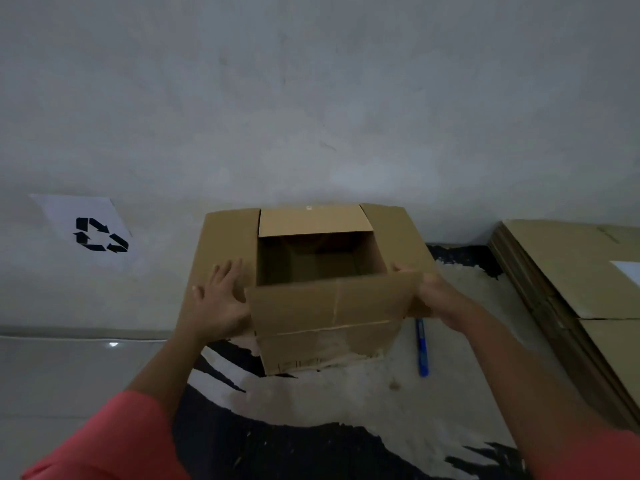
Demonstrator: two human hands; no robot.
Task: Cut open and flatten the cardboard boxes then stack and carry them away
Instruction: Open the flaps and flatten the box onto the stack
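Head view: the cardboard box (311, 306) stands upright at the far edge of the rug (346, 403), its back close to the wall (311, 98); its top is open, all four flaps turned outward, and the inside looks dark and empty; the left hand (218, 299) lies on the left flap (225, 244) with fingers straight and spread, pressing rather than gripping; the right hand (440, 299) has its fingers curled round the right end of the near flap (329, 303) and holds it; a slim blue tool (422, 348), probably the cutter, lies on the rug just beside the box's right side, in neither hand; along the rug's right edge sits a stack of flattened cardboard (571, 271), several sheets deep; a recycling sign (93, 233) is stuck on the wall to the left.

As I judge it, the task is partway through: the stack suggests earlier boxes are already flat; this box is opened on top but its walls and base are upright, so collapsing it, adding it to the stack and carrying everything away are left.
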